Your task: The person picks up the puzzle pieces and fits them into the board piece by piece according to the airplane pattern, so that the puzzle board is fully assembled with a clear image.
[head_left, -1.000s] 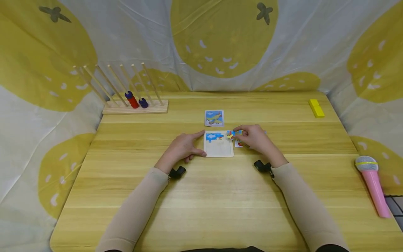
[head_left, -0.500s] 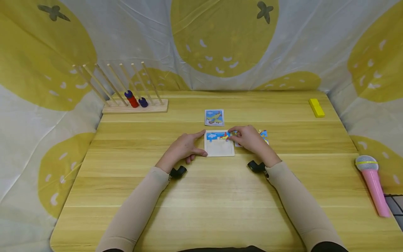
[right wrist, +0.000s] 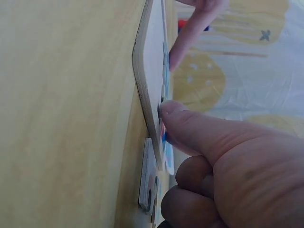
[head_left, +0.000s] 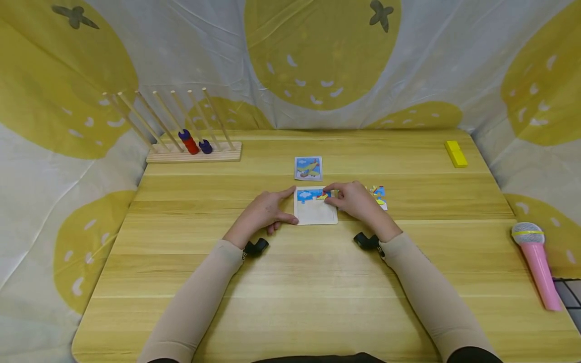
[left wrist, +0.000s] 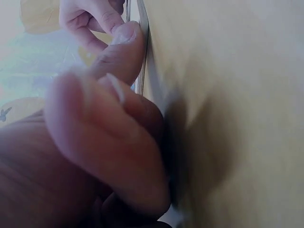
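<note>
A shallow wooden puzzle tray (head_left: 313, 215) lies mid-table, with joined blue sky pieces (head_left: 306, 195) along its top left. My left hand (head_left: 262, 212) steadies the tray, index finger at its upper left corner and thumb at its lower left; the other fingers fold below. Between thumb and index finger, my right hand (head_left: 351, 200) pinches a red-and-yellow puzzle piece (head_left: 322, 195), low over the tray's upper right and partly hidden by the fingertips. Loose puzzle pieces (head_left: 379, 191) lie right of the tray, some behind the right hand. In the right wrist view the thumb (right wrist: 183, 118) meets the tray's edge area.
Just behind the tray lies a picture card (head_left: 308, 169) of a yellow plane. A wooden peg stand (head_left: 195, 157) with red and dark blue beads occupies the back left. Yellow blocks (head_left: 456, 154) sit at the back right, and a pink toy microphone (head_left: 537, 267) by the right edge.
My right hand has moved left with the puzzle piece, from the tray's right side onto its upper right, against the sky pieces. The left hand has stayed put.
</note>
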The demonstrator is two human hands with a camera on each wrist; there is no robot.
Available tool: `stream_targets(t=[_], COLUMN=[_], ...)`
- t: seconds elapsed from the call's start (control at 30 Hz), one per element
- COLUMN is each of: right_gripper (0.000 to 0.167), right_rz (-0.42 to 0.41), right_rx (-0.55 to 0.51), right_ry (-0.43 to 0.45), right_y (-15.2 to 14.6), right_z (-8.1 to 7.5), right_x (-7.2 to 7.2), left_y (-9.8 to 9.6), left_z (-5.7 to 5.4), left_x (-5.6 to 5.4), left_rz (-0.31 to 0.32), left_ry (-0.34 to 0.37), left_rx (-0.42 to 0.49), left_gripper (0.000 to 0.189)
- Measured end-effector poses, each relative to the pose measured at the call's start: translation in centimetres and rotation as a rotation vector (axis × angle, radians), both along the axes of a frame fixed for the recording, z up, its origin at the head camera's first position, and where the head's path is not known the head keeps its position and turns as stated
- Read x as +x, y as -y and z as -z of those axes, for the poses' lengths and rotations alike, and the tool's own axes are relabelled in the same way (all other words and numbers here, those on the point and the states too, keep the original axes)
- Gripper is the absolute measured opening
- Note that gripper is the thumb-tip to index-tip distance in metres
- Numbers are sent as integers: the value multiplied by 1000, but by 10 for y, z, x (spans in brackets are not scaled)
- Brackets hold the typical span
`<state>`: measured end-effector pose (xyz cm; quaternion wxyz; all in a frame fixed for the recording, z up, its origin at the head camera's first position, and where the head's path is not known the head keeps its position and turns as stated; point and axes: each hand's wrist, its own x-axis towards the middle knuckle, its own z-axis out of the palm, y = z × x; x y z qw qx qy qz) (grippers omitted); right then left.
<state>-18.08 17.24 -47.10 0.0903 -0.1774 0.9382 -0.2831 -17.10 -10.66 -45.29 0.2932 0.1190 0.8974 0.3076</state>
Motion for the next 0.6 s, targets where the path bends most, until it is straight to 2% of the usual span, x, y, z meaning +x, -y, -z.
stream_targets(t=[0.43,0.6], right_gripper=[30,32], right_rz=[5,24], right_rx=[24,-25], right_ry=[-28,12], right_y=[6,2], right_z=[-4,-3], right_x=[1,0], left_y=[1,2], left_z=[-2,-1], left_x=[-1,0], left_rz=[-5,-11], left_ry=[-1,-2], left_rx=[-4,9], left_gripper=[99,99])
